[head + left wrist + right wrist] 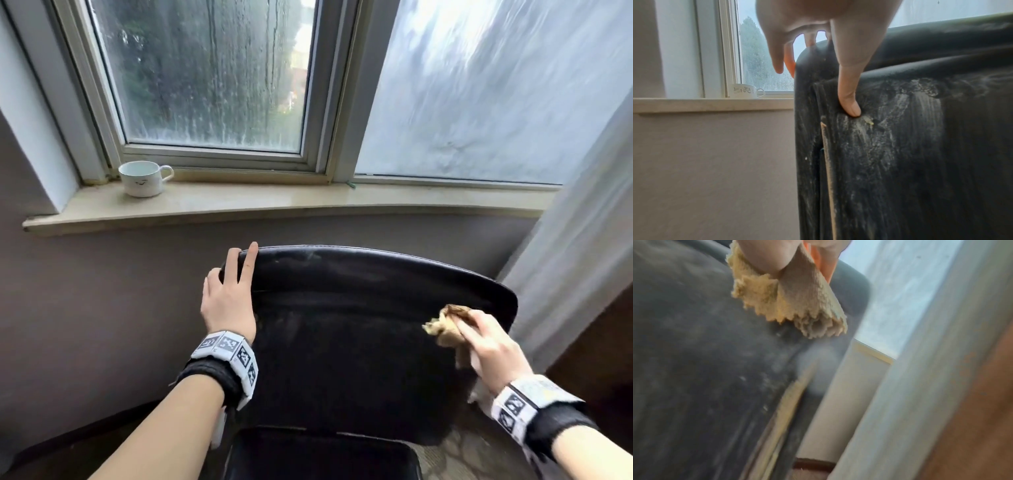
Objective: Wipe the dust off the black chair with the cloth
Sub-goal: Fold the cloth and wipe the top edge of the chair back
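The black chair [342, 325] stands with its backrest toward me, and pale dust streaks cover that surface [920, 146]. My left hand [231, 287] grips the backrest's upper left corner. Its fingers wrap over the edge, and its thumb [849, 97] presses on the dusty face. My right hand [489, 346] pinches a bunched tan cloth [445, 325] against the right side of the backrest, just under the top roll. In the right wrist view the cloth [789, 301] hangs from the fingers over the dusty chair [694, 353].
A white cup [142, 178] sits on the stone windowsill [274, 202] behind the chair, under a wet window. A pale curtain [582, 240] hangs close to the chair's right edge, with brown furniture [603, 342] beside it. A grey wall lies to the left.
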Motion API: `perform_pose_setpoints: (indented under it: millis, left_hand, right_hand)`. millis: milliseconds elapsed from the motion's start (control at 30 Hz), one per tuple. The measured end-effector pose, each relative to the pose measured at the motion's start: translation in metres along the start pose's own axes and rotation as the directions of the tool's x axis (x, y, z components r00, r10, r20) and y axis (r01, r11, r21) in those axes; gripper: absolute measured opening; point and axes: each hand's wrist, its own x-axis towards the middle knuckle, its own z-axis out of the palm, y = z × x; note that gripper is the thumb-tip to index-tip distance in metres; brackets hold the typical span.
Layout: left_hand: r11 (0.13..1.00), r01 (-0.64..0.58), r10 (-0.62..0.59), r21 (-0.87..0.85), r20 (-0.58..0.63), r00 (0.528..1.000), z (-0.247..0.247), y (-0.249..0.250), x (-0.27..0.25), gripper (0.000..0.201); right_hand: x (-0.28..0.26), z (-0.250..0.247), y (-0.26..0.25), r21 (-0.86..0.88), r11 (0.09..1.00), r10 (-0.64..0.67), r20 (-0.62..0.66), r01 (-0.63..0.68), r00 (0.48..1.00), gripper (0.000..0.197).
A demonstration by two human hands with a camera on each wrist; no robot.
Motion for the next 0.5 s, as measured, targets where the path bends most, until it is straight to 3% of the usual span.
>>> perform_pose_setpoints:
  millis: [133,267,400,500]
  left_hand:
    - [1.000,0.023,-0.023,-0.009,0.016,1.000,0.003,0.004,-0.001,0.123]
    - [0.996,-0.040,0.037,0.079,0.037,0.999,-0.013,0.017,-0.005,0.112]
    - [0.947,-0.322,0.322,0.005,-0.020,0.947,-0.011,0.053,-0.022,0.129]
    - [0.917,-0.398,0.397,-0.012,0.073,0.915,0.001,0.059,-0.027,0.131]
  right_hand:
    - [-0.022,-0.011,0.024,-0.007,0.980,0.197,0.037,-0.196,0.980,0.042]
    - [0.010,-0.014,-0.009,0.159,0.971,0.205,-0.158,-0.180,0.966,0.051]
    - [0.020,0.006,-0.021,0.152,0.969,0.223,-0.216,-0.192,0.951,0.045]
    - [0.007,0.012,-0.011,0.091,0.981,0.186,-0.194,-0.171,0.963,0.046]
